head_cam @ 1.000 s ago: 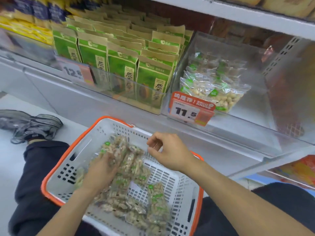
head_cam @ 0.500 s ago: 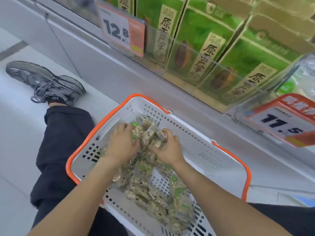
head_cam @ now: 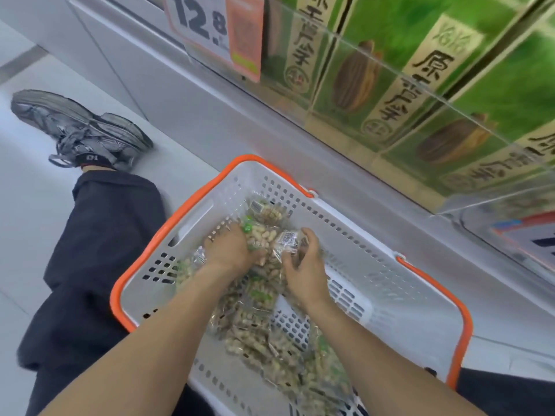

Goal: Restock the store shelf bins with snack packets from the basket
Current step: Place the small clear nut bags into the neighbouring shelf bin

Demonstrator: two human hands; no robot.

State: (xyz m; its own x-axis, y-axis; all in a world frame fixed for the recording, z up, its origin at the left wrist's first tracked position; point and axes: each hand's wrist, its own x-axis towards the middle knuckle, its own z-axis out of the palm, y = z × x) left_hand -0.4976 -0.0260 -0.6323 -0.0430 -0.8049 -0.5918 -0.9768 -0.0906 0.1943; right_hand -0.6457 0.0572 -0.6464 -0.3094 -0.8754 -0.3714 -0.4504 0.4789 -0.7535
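We see both hands down inside the white basket [head_cam: 375, 283] with the orange rim, which sits on the person's lap beside the shelf front. The left hand [head_cam: 231, 250] has its fingers curled over a clear peanut packet [head_cam: 264, 235] with a green label, gripping it at the top of the pile. The right hand [head_cam: 306, 265] is just beside it, fingers and thumb bent round a second clear packet [head_cam: 286, 239] that shows a barcode sticker. The two hands are close together, almost touching at the packets.

Under and behind the wrists lies the heap of peanut packets [head_cam: 270, 349], spread along the basket floor toward the near end; we cannot count them.

Above the basket, green snack bags [head_cam: 375, 70] stand in a row behind a clear bin front [head_cam: 450, 94]. A price tag [head_cam: 216, 28] reading 12.8 hangs on the shelf edge at the upper left, and a second, blurred tag [head_cam: 528, 235] sits at the right edge.

To the left, a dark trouser leg [head_cam: 99, 244] stretches over the pale floor [head_cam: 27, 205], ending in a grey sneaker [head_cam: 81, 130] that lies against the shelf base.
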